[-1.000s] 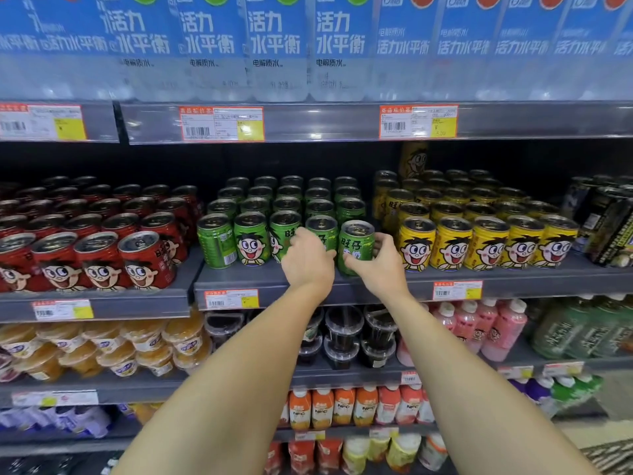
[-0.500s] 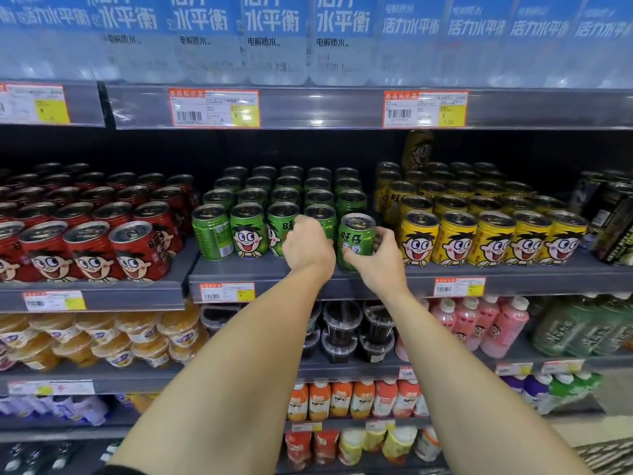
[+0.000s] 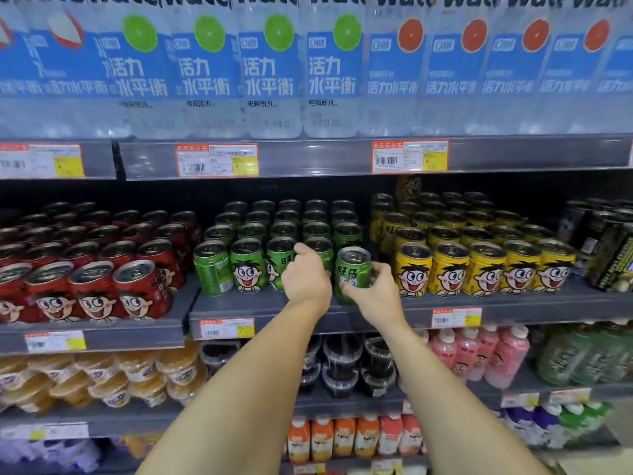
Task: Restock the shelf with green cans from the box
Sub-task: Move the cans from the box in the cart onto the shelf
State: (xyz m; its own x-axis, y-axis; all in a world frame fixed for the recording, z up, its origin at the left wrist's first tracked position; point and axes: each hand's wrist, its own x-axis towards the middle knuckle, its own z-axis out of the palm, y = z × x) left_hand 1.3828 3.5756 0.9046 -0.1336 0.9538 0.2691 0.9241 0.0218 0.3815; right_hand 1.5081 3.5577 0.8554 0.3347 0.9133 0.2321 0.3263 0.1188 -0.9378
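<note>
On the grey shelf (image 3: 274,308), five green cans front the row. Right hand (image 3: 375,293) grips the fifth can (image 3: 352,272); left hand (image 3: 306,275) curls round the fourth can (image 3: 320,250).

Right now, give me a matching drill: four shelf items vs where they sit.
Items:
1. red cans
2. yellow cans
3. green can held by right hand
4. pink bottles

Places:
A. shelf below the cans, right
B. left of the green block
C. front row, right end of green block
D. right of the green block

Pairs: 1-B, 2-D, 3-C, 4-A
</note>
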